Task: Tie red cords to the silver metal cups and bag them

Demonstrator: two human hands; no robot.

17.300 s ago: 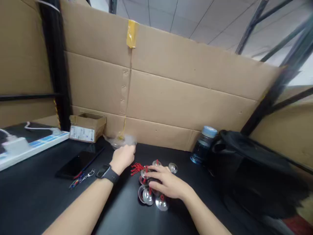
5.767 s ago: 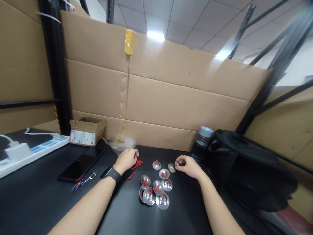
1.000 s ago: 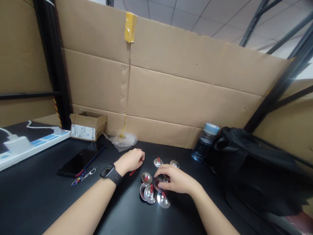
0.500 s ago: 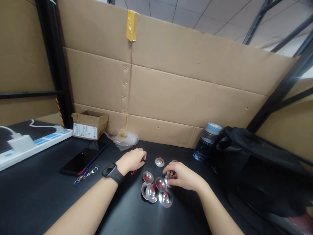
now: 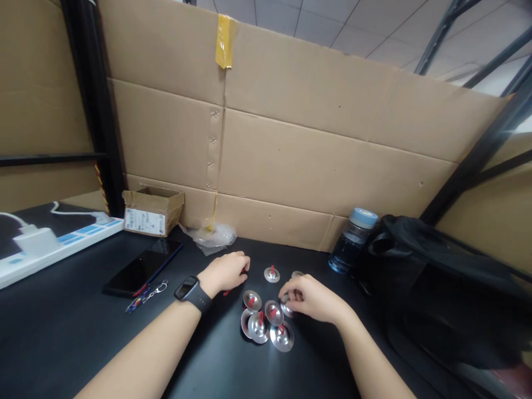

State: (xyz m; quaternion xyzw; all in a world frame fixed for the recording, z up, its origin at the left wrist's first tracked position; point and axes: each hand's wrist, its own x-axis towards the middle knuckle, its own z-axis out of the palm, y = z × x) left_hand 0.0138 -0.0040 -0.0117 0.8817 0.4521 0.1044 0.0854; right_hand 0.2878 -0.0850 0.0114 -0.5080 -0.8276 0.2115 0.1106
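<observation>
Small silver finger cymbals with red loops lie on the black tabletop (image 5: 216,360) between my hands. My left hand (image 5: 228,272) rests on the table, its fingers curled round a red cord (image 5: 226,292) that shows under the palm and at the fingertips. The rest of what is in that fist is hidden. With bent fingers, my right hand (image 5: 307,297) pinches a finger cymbal (image 5: 286,307) by its top, and the hand covers much of it. Beside it several cymbals sit in a cluster, some overlapping, among them a tilted cymbal (image 5: 274,313). A lone cymbal (image 5: 272,274) stands farther back.
At the left are a phone (image 5: 143,269), a keyring (image 5: 155,291), a power strip (image 5: 78,238) and a small cardboard box (image 5: 153,213). A plastic bag (image 5: 214,237) lies by the cardboard wall (image 5: 291,155). A water bottle (image 5: 351,241) and a black bag (image 5: 440,293) stand right.
The fingers of my right hand have shifted slightly over the cymbal, and its red loop is now covered. My left hand and the other cymbals stay about where they were.
</observation>
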